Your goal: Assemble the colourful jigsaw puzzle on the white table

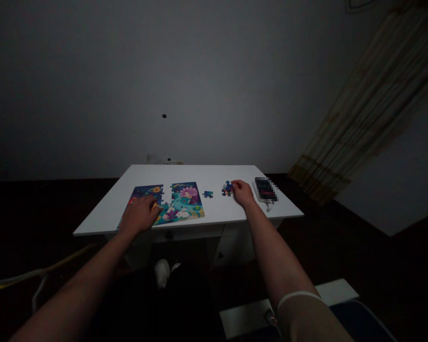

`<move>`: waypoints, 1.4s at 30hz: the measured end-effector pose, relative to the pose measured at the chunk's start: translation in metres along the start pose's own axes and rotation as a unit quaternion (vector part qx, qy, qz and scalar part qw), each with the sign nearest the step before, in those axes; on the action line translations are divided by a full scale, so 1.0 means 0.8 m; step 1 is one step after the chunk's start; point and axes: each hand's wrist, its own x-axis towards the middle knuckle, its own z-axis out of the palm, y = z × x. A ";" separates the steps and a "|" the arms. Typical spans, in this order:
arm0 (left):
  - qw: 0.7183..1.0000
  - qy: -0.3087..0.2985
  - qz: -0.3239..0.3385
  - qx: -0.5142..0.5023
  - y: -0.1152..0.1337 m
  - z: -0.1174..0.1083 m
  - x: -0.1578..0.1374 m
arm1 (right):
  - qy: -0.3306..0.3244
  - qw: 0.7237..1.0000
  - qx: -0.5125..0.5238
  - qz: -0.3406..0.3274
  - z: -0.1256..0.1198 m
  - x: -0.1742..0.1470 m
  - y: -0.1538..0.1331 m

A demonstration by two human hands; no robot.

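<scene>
1. Jigsaw of multicoloured flat pieces [181,209] lies under loosely spread left hand [141,213].
2. Right hand [242,192] touches blue-patterned loose pieces [227,187]; grip unclear.
3. Blue knobbed piece [209,194] lies between hands, right one nearer.

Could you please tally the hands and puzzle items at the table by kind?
Hands: 2, left hand and right hand
Part-built puzzle: 1
Lone loose piece: 1
Piece cluster at the right hand: 1 (piece count unclear)
Total: 5
</scene>
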 end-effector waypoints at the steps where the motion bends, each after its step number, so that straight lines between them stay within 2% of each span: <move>1: 1.000 -0.001 0.002 0.001 0.000 0.000 0.000 | -0.001 1.000 0.004 0.001 0.000 -0.001 -0.001; 5: 1.000 0.005 0.005 0.015 0.004 0.000 0.000 | 0.001 1.000 0.003 0.005 -0.001 -0.003 -0.006; 13: 0.999 0.005 -0.001 0.052 0.021 -0.006 -0.008 | 0.070 0.996 -0.059 0.009 -0.001 -0.008 -0.006; 19: 0.999 0.003 -0.018 0.031 0.027 -0.007 -0.011 | 0.018 0.999 -0.025 -0.033 0.019 -0.025 -0.030; 24: 0.999 0.007 -0.025 0.024 0.031 -0.010 -0.014 | -0.072 0.994 0.047 -0.068 0.069 -0.036 -0.085; 29: 0.999 0.024 -0.018 0.018 0.029 -0.006 -0.016 | -0.183 0.970 0.119 -0.109 0.159 -0.058 -0.156; 33: 0.999 0.042 -0.025 -0.007 0.027 -0.004 -0.021 | -0.262 0.949 0.094 -0.152 0.221 -0.077 -0.194; 36: 0.999 0.040 -0.030 -0.018 0.029 -0.005 -0.024 | -0.279 0.941 0.054 -0.183 0.242 -0.080 -0.205; 42: 0.999 0.019 -0.035 0.005 0.031 -0.007 -0.024 | -0.289 0.939 -0.011 -0.187 0.248 -0.071 -0.204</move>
